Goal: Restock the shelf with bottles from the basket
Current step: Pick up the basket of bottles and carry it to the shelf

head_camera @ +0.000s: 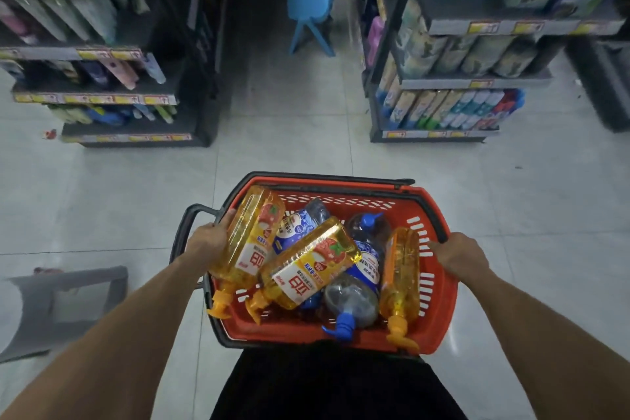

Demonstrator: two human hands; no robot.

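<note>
The red basket (439,286) I am carrying is holding 3 yellow pump bottles (306,266) and several blue-capped bottles (351,300), all lying jumbled, above a pale tiled floor (289,133) bearing stocked shelves (443,83).

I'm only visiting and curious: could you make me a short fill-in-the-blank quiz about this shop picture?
1. The left hand and right hand hold a basket whose plastic is coloured ___.
2. The yellow bottles with orange pumps lying in it number ___.
3. The plastic chair standing in the aisle ahead is coloured ___.

Missing words: red; three; blue.
</note>
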